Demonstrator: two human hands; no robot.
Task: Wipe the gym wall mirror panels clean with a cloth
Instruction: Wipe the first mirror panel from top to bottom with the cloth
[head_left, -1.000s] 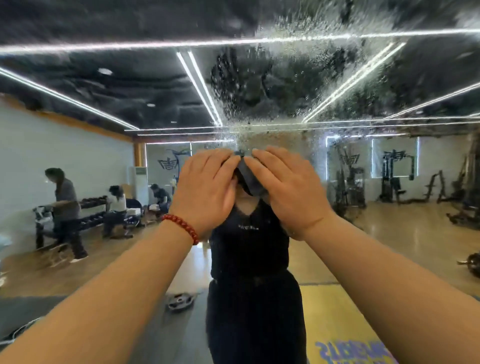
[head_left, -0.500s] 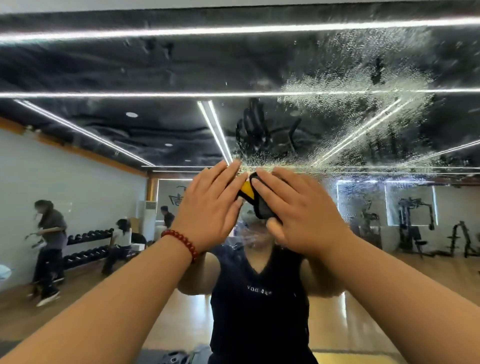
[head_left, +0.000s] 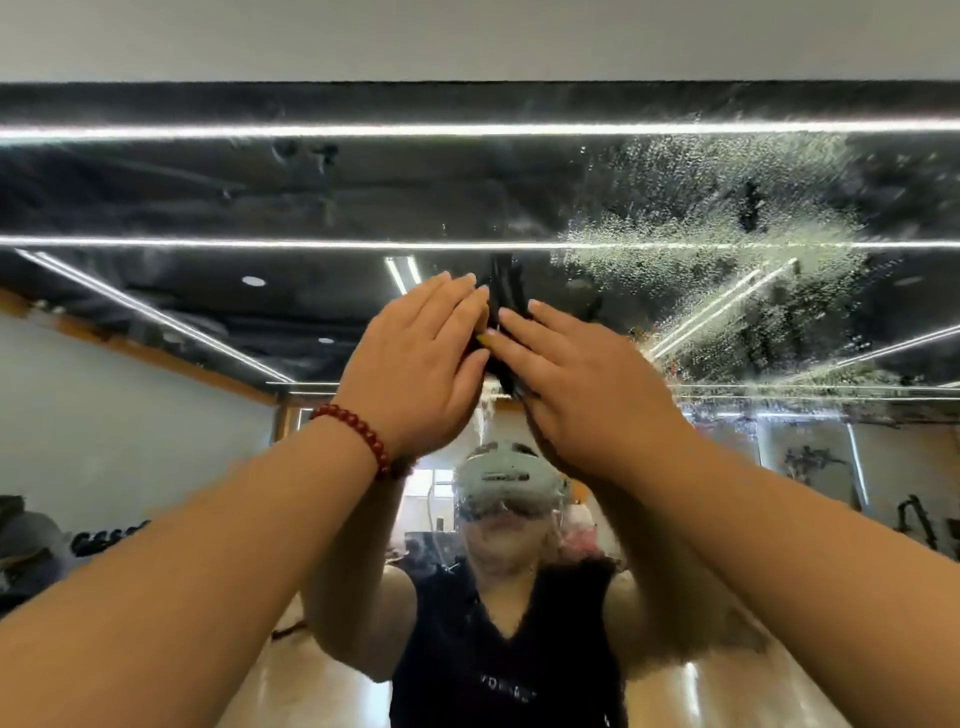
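Both hands, left (head_left: 415, 358) and right (head_left: 582, 384), pressed flat-fingered on the cloth (head_left: 503, 306) against the mirror (head_left: 208, 197); best swept right into the spray (head_left: 717, 244), pressure even.

Plain pale wall band (head_left: 467, 36) runs across the top, above the glass. Everything below it is seen as a reflection. Ceiling (head_left: 363, 197) dark and glossy, crossed by long white light strips (head_left: 311, 131); two run full width, others slant in from left and right. Small round downlights (head_left: 253, 281) left of centre. Left side: light-coloured wall (head_left: 104, 426) with an orange band (head_left: 156, 358) along its top edge. A dumbbell rack (head_left: 104, 538) stands low at far left, blurred. Floor (head_left: 311, 675) pale wood with glare patches. Right side: dark exercise machines (head_left: 917, 519) against a light wall, detail unclear. Bright window (head_left: 423, 499) at the far end, centre.
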